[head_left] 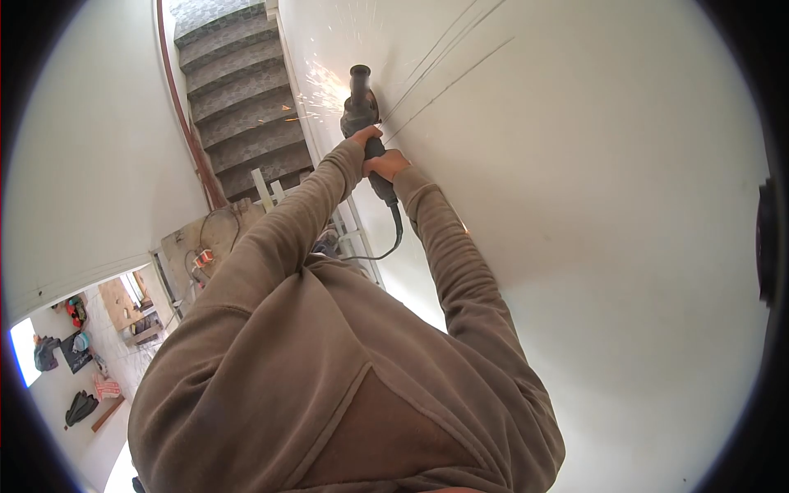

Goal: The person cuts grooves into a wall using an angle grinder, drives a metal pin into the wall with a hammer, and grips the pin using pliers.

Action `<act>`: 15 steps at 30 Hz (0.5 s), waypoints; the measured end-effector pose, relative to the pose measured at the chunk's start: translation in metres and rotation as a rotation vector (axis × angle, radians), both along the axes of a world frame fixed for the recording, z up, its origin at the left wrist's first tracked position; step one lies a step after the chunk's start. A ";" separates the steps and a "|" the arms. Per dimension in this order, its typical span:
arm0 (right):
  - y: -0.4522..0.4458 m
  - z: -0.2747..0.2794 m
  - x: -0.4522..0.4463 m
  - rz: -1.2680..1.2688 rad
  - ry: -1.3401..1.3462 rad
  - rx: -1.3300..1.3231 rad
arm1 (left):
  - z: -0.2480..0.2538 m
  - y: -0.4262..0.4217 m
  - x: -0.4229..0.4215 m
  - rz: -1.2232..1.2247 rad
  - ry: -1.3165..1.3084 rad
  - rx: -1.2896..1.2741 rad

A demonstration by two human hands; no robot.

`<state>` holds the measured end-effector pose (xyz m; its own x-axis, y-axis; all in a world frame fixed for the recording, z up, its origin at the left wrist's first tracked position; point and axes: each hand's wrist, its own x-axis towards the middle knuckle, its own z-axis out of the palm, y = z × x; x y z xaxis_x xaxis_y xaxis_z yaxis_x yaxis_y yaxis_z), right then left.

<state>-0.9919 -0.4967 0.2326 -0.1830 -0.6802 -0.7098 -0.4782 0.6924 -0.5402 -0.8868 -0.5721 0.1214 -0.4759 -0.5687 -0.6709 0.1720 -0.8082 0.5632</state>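
Note:
An angle grinder (359,120) is held out at arm's length against the white wall (575,164). My left hand (367,135) is wrapped round its body just behind the head. My right hand (388,163) grips the rear of the body, near where the black cord (400,234) comes out. A black side handle (360,76) sticks out from the head, with neither hand on it. Orange sparks (327,86) spray up and to the left from the head. The disc is mostly hidden. Several thin dark lines (460,76) run along the wall beside the grinder.
Grey patterned stairs (242,99) curve up on the left, edged by a reddish-brown rail (182,111). Below lies a wooden board (185,246) with cables and an orange socket box (203,258). Bags and clothes (80,407) show in a room at lower left.

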 end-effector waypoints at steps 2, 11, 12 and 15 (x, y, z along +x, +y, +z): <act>-0.001 0.006 0.001 -0.016 -0.045 0.026 | -0.005 0.001 0.002 -0.022 0.043 -0.225; 0.006 0.005 0.002 -0.019 -0.021 -0.040 | 0.018 0.003 0.000 0.000 0.051 0.187; 0.006 0.004 0.002 -0.015 -0.024 -0.037 | 0.016 0.003 0.000 0.005 0.034 0.178; 0.005 -0.003 0.000 -0.003 -0.016 -0.016 | 0.010 0.004 0.000 0.014 0.004 0.156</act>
<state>-0.9919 -0.4920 0.2293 -0.1742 -0.6909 -0.7016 -0.4674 0.6852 -0.5586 -0.8864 -0.5680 0.1310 -0.4716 -0.4644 -0.7496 0.1860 -0.8833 0.4303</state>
